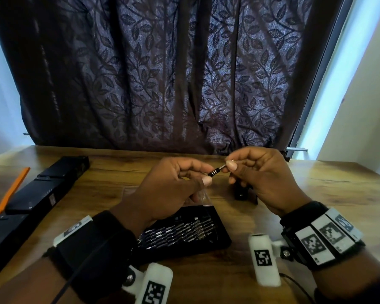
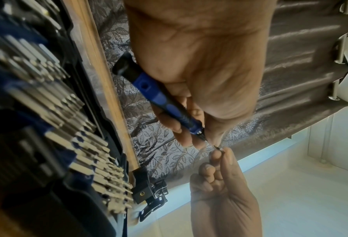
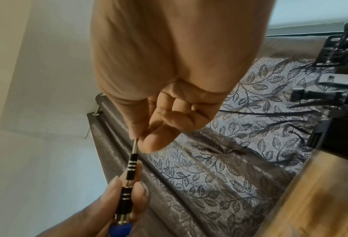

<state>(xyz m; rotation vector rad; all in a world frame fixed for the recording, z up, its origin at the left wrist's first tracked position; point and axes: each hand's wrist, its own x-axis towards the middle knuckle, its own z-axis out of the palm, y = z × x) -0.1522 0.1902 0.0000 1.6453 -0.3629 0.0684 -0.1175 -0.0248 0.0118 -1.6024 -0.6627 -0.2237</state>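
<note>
Left hand [image 1: 169, 189]: held above the table, fingers curled round the screwdriver [image 2: 159, 96]; thumb and forefinger sit at its ringed black collar.
Right hand [image 1: 266, 178]: just beside the left and at the same height; thumb and forefinger pinch the bit [image 3: 134, 146], the other fingers curled into the palm.
Screwdriver: blue and black handle lying across the left palm, its collar pointing towards the right hand.
Bit: a thin silver shaft that runs from the collar's end into the right fingertips; its tip is hidden by them.
Bit case [image 1: 224, 240]: open on the table under the left wrist, with rows of silver bits in it.
Black mount [image 1: 240, 194]: stands on the table below the right hand, partly hidden by it.
Dark flat units [image 1: 59, 178]: lie in a line along the table's left side.
Orange tool [image 1: 13, 188]: lies at the far left, beside those units.
Table [image 1: 316, 187]: wood grain.
Curtain [image 1: 184, 73]: dark with a leaf pattern, hanging behind the table's far edge.
</note>
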